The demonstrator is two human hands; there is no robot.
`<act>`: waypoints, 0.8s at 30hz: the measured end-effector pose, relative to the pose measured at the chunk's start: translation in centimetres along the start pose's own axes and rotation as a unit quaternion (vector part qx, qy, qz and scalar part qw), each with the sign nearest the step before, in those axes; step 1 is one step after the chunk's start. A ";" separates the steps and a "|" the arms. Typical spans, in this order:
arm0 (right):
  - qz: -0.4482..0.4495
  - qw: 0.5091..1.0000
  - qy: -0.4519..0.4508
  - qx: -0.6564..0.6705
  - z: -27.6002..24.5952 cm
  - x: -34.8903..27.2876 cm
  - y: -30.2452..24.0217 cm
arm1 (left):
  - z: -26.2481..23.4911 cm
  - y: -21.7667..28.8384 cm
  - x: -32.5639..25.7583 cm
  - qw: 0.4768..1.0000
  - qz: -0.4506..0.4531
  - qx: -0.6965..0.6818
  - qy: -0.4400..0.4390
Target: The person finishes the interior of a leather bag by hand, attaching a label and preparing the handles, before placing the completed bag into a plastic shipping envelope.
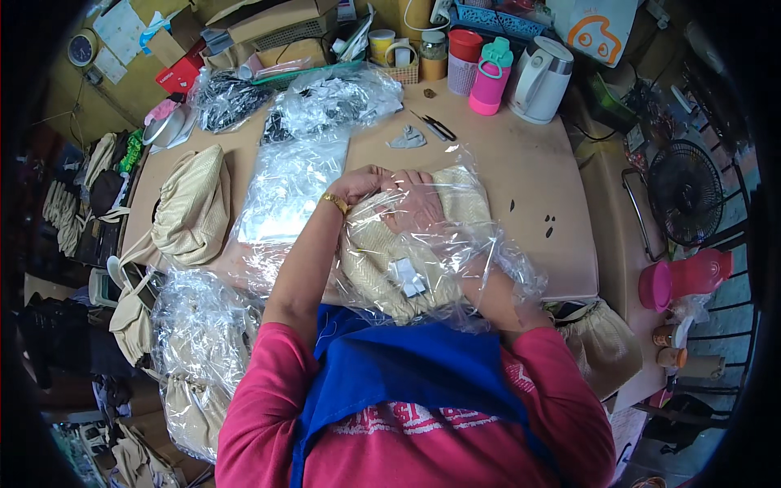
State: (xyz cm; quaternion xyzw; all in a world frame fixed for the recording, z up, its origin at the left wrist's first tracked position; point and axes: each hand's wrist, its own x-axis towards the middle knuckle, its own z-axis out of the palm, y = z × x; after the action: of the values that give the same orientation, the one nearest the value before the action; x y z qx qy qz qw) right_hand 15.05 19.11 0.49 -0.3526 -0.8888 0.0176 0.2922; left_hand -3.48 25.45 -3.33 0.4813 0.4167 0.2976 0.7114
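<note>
A cream woven bag (370,272) lies on the table in front of me, largely inside a clear plastic bag (504,252). A small white tag (407,277) shows on its near side. My left hand (358,185), with a gold-coloured band at the wrist, pinches the plastic at the far left corner. Under the clear film, my right hand (413,205) rests back-up on the woven bag, its fingers curled over the fabric; the fingertips are hidden. My right forearm passes through the plastic at the near right.
Another cream drawstring bag (194,207) stands at left, near flat clear plastic bags (293,175). Black-handled snips (439,128) and a grey scrap (407,138) lie beyond my hands. A pink bottle (488,85) and white kettle (541,81) stand at back; wrapped bags (199,333) sit lower left.
</note>
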 end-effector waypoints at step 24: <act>0.005 0.999 -0.051 0.008 1.3 0.0 0.0 | -1.1 -2.0 1.8 0.987 0.041 0.118 0.103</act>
State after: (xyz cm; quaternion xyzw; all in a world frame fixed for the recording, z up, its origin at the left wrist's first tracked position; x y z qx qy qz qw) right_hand 14.39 19.37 -0.55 -0.3531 -0.9006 0.0440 0.2496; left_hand -3.58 26.72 -6.01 0.5455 0.4998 0.3230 0.5902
